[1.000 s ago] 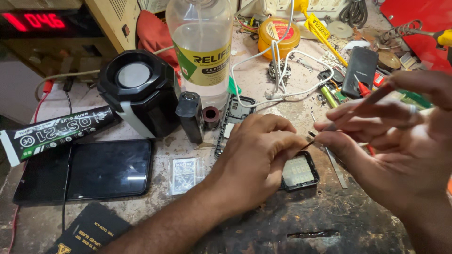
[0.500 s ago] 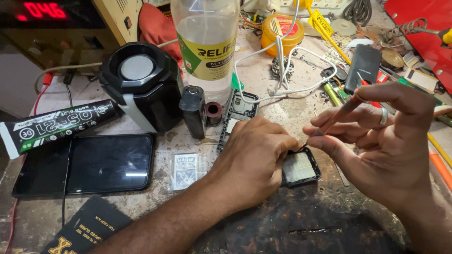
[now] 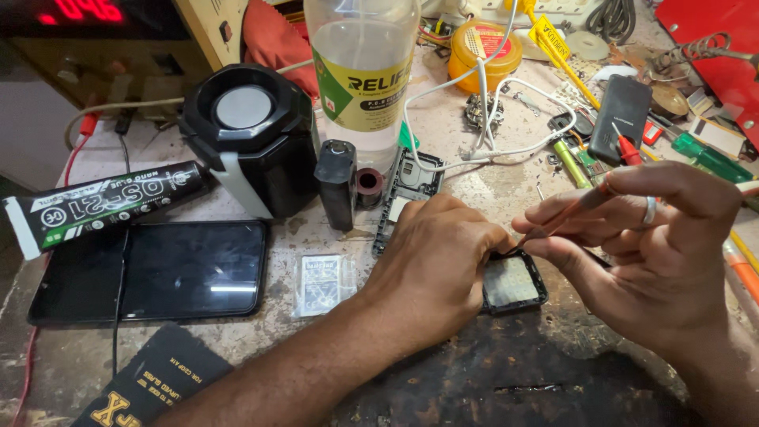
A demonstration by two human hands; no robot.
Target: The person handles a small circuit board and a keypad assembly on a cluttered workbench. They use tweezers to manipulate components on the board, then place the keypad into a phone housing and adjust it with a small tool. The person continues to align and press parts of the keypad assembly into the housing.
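My left hand presses down on the left edge of a small black square part with a pale screen, which lies on the worn bench. My right hand pinches a thin reddish tool, its tip at the part's upper left corner, close to my left fingers. The left side of the part is hidden under my left hand.
A clear plastic bottle, a black round device, a small black cylinder and a bare phone frame stand behind my hands. A dark tablet and a glue tube lie left. Wires, screwdrivers and a yellow tin crowd the back right.
My right hand has come down and left, bringing the thin tool's tip to the corner of the small square part. My left hand stays on the part.
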